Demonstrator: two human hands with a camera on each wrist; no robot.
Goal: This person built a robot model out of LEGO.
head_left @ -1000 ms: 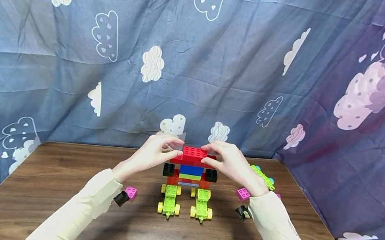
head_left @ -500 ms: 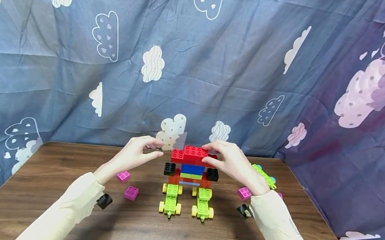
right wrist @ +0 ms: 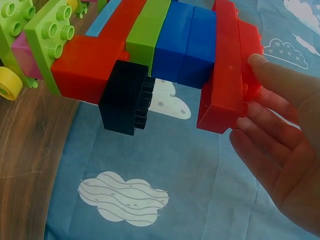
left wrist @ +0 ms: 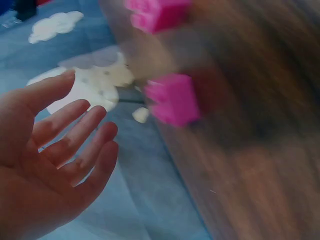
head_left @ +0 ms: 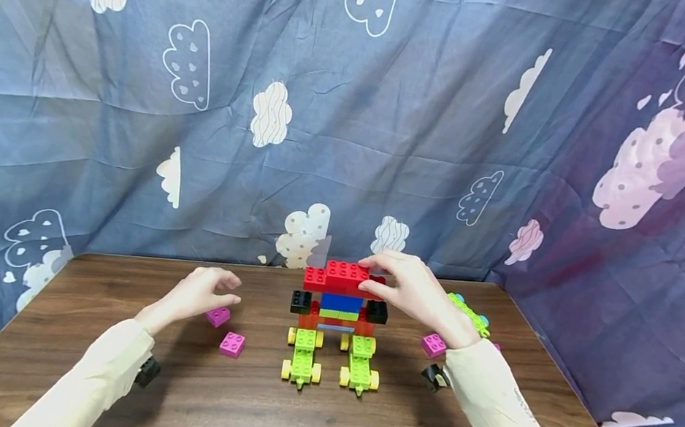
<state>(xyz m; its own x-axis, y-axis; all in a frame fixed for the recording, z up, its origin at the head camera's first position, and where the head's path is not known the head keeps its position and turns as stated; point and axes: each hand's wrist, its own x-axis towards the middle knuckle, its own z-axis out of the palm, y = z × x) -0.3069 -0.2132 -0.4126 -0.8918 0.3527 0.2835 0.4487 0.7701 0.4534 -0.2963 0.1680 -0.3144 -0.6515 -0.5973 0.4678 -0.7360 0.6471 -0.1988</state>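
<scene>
A figure of toy building bricks stands mid-table in the head view, on two lime wheeled bases (head_left: 302,364). Blue bricks (head_left: 340,303) form its middle, with black bricks (head_left: 300,302) at both sides. Across its top runs a red layer (head_left: 315,278) carrying a raised red brick (head_left: 347,273). My right hand (head_left: 413,290) pinches this red brick's right end; the right wrist view has the thumb (right wrist: 272,72) on its near face. My left hand (head_left: 198,293) holds nothing, fingers loosely bent, close to two magenta bricks (head_left: 232,345). In the left wrist view those bricks (left wrist: 176,100) are blurred.
A black piece (head_left: 147,371) lies partly behind the left sleeve. Right of the figure are a magenta brick (head_left: 433,344), a black curved piece (head_left: 434,377) and a lime piece with blue wheels (head_left: 468,313). A cloud-patterned cloth (head_left: 369,122) hangs behind the wooden table (head_left: 258,422).
My left hand has left the figure's red top and moved left and down toward the magenta bricks, uncovering the one behind. The right hand has stayed at the red brick.
</scene>
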